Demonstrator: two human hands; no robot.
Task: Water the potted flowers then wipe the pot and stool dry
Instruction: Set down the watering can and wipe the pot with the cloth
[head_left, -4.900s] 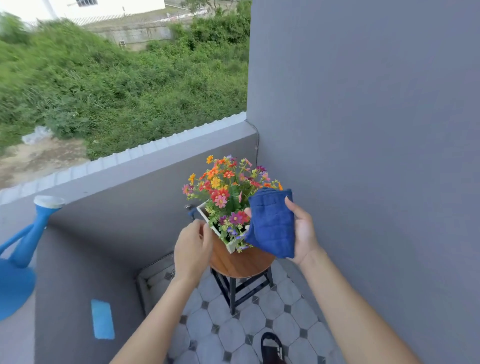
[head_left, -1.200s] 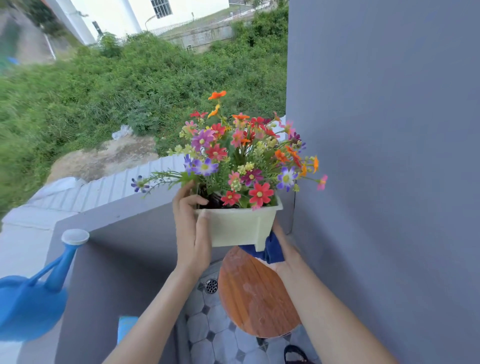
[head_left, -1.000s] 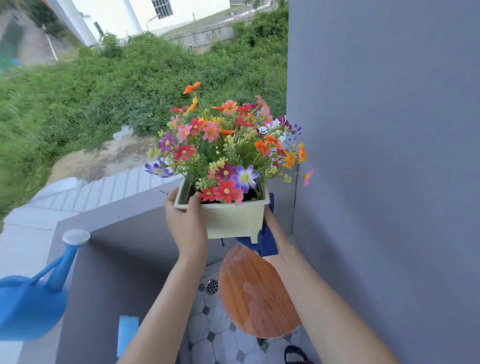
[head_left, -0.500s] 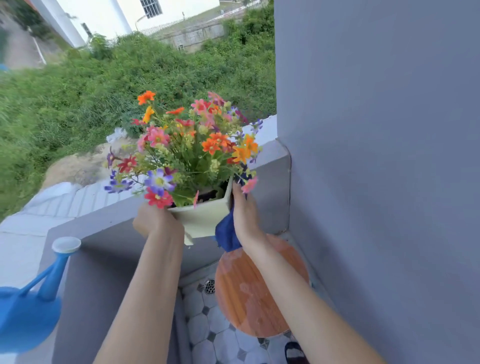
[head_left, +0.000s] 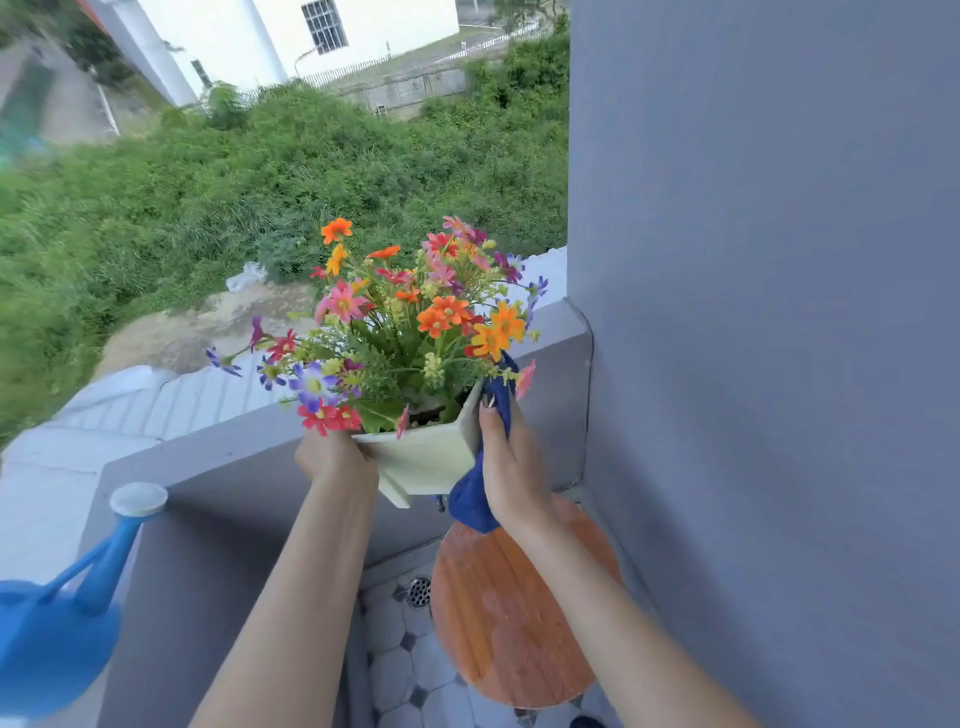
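A cream square pot full of bright flowers is held up in the air, tilted, above the round wooden stool. My left hand grips the pot's left side. My right hand presses a blue cloth against the pot's right side, thumb on the rim. The stool's seat shows pale wet patches. A blue watering can with a white spout head stands at the lower left on the ledge.
A grey wall rises close on the right. A grey balcony parapet runs behind the pot. Below lies a tiled floor with a drain. Green bushes and a white building lie beyond.
The pot has been lifted off the stool and turned in my hands. My right hand with the cloth moved from under the pot up onto its right side.
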